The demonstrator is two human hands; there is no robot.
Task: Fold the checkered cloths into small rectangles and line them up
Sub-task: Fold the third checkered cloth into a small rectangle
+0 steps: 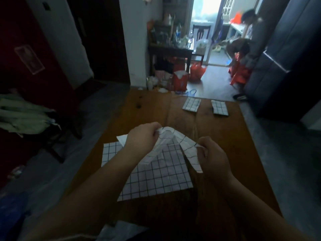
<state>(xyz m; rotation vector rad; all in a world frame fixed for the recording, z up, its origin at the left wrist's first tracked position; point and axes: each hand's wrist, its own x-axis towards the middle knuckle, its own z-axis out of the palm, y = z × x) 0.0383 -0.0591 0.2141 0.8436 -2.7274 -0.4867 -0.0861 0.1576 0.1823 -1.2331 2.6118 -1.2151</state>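
Two rectangles are done at the counter's (225, 133) far edge: first folded cloth (191, 104), second folded cloth (219, 107). The fingers of the left hand (141, 136) and right hand (212, 153) pinch a lifted cloth (173, 136) above a flat cloth (156, 176). I judge both remain to fold.

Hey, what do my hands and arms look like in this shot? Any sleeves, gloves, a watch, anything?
The left hand and right hand are bare: no gloves, and no ring or watch shows in the dim light. The left forearm and right forearm are uncovered down to the frame's edge; no sleeve shows.
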